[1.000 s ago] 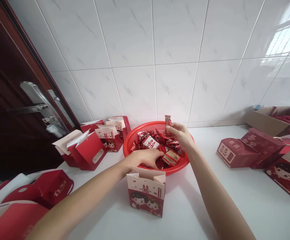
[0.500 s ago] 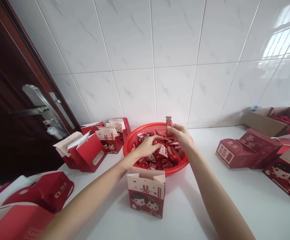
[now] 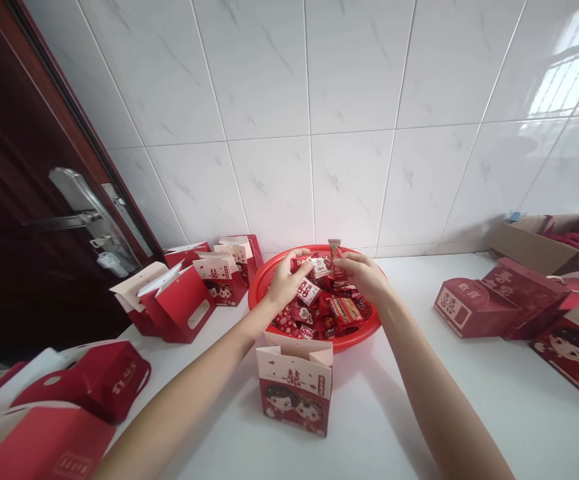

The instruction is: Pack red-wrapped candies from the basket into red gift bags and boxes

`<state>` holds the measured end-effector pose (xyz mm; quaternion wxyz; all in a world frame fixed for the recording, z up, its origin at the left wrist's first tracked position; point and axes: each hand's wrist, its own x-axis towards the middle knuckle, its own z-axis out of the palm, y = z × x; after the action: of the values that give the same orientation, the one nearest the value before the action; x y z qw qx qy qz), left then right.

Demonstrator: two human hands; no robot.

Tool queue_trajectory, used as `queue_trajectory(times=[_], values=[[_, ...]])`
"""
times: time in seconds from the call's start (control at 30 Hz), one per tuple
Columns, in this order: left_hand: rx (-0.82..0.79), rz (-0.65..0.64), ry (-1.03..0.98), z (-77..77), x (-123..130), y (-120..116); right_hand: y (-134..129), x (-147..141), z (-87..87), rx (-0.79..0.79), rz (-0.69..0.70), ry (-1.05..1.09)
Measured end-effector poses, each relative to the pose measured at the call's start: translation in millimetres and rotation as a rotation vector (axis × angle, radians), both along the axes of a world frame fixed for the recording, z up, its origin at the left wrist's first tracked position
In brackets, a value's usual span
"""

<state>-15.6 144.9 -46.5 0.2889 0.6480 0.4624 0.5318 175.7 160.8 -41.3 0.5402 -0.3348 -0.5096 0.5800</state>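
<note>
A red plastic basket (image 3: 354,344) full of wrapped candies (image 3: 345,310) stands against the tiled wall. Over its far side, my right hand (image 3: 366,275) pinches a slim red candy packet (image 3: 335,249) upright between thumb and fingers. My left hand (image 3: 285,283) is closed at the thumb and fingertips on a red and white candy packet (image 3: 322,267), close beside the right hand. In front of the basket stands a red and cream gift box (image 3: 295,393) with two cartoon figures, its top open.
Several red and cream gift boxes (image 3: 219,280) stand at the left rear, with more red boxes (image 3: 44,440) at the near left. On the right are dark red boxes (image 3: 474,307) and a cardboard carton (image 3: 534,243). A brown door (image 3: 9,167) borders the white table (image 3: 369,427).
My left hand has risen from among the candies to the basket's far side and now grips a packet. The right hand, still holding its slim packet, has dipped slightly.
</note>
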Motion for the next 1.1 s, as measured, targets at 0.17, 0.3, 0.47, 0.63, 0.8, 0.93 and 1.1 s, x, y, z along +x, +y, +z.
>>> queue_trajectory(times=[0.17,0.3,0.47,0.63,0.8,0.93,1.1], values=[[-0.042,0.010,-0.072,1.7,0.4,-0.7,-3.0,-0.1,0.4,0.041,-0.028,0.031],[-0.142,0.002,-0.134,2.1,-1.9,0.5,-4.5,0.9,1.8,0.062,-0.091,0.064],[-0.246,-0.042,-0.184,5.2,-1.2,-2.2,-4.7,0.9,2.1,0.073,-0.122,0.084],[-0.284,-0.135,-0.204,6.7,2.8,-4.1,-6.8,-0.5,2.6,0.078,-0.105,0.073],[-0.261,-0.119,-0.242,5.3,3.3,-3.6,-7.9,-1.5,3.9,0.080,-0.095,0.053],[-0.305,-0.126,-0.244,7.0,3.2,-6.3,-8.1,-2.0,3.5,0.098,-0.082,0.046],[-0.243,-0.184,-0.123,6.4,2.7,-8.0,-8.2,-1.5,2.5,0.109,-0.053,0.059]])
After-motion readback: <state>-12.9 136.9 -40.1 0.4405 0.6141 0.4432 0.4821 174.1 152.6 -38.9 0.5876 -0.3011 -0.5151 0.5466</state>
